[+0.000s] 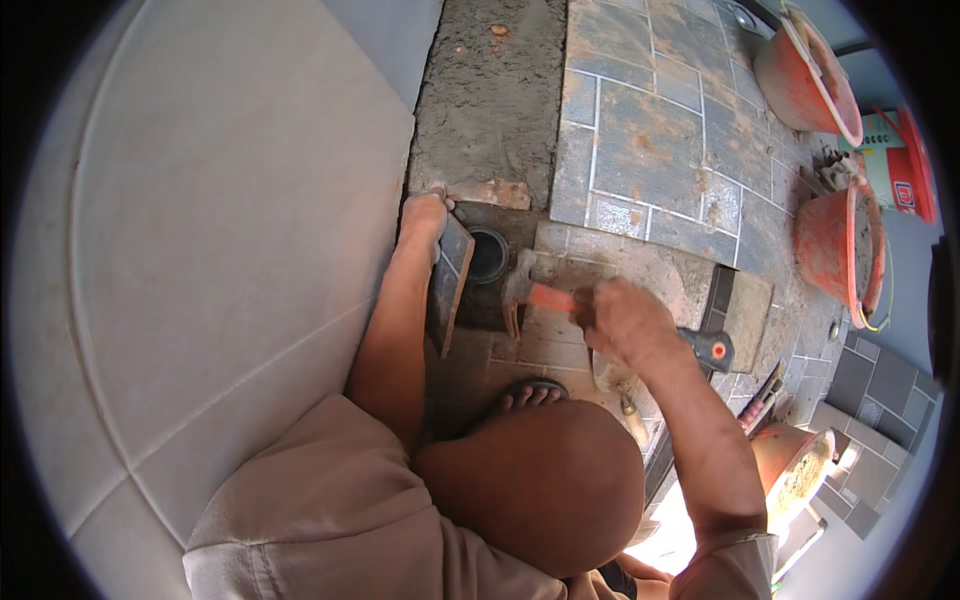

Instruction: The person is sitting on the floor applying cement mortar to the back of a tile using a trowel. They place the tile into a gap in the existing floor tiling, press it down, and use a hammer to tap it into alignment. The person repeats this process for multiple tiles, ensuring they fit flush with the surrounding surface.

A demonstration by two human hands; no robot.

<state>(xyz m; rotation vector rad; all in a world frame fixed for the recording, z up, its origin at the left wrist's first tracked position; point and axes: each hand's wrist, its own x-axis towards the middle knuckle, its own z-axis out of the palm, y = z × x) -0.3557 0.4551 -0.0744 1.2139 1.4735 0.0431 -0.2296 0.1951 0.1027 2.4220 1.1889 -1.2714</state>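
My right hand (622,318) is wrapped round the handle of a claw hammer (552,296), orange along the shaft with a black grip end. Its metal head sits just right of a cut piece of dark grey tile (452,268), with a gap between them. Against the wall on the left, my left hand (425,218) grips the far end of that tile piece, which stands tilted on its edge. A round grey pipe opening (488,254) lies in the floor between tile and hammer. Part of the tile is hidden behind my left forearm.
Rough grey mortar (490,100) fills the strip beyond the pipe, beside laid grey floor tiles (650,130). A large-tiled wall (240,180) rises close on the left. Orange buckets (825,245) line the right side. A trowel (634,415) lies near my right forearm.
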